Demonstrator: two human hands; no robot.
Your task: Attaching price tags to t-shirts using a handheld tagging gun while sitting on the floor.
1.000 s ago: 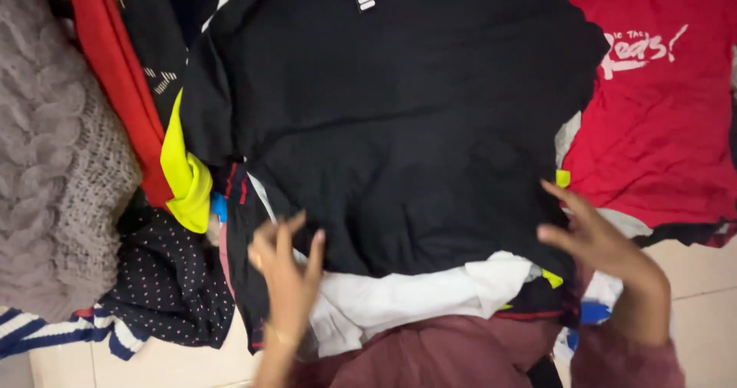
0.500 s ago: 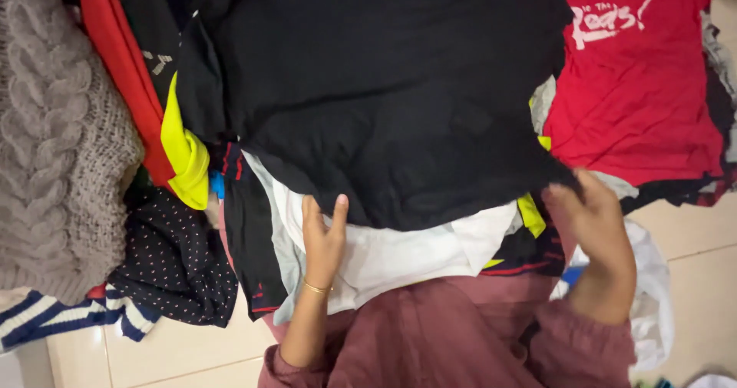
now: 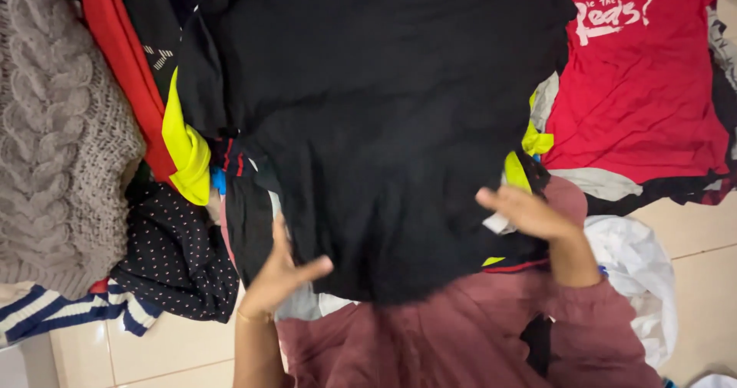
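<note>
Black garment (image 3: 384, 127) spread over heap of clothes on tiled floor (image 3: 169, 357). Red printed shirt (image 3: 637, 89) at right, grey knit sweater (image 3: 54, 127) at left, dotted dark cloth (image 3: 176, 257) beside it. Left hand (image 3: 280, 273) open, palm flat on garment's lower edge. Right hand (image 3: 526, 211) open, fingers flat on its right edge.

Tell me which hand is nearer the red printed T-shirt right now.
Right. The right hand lies on the black garment's right edge, just below-left of the red printed T-shirt. The left hand is at the garment's lower left edge, far across the pile.
</note>
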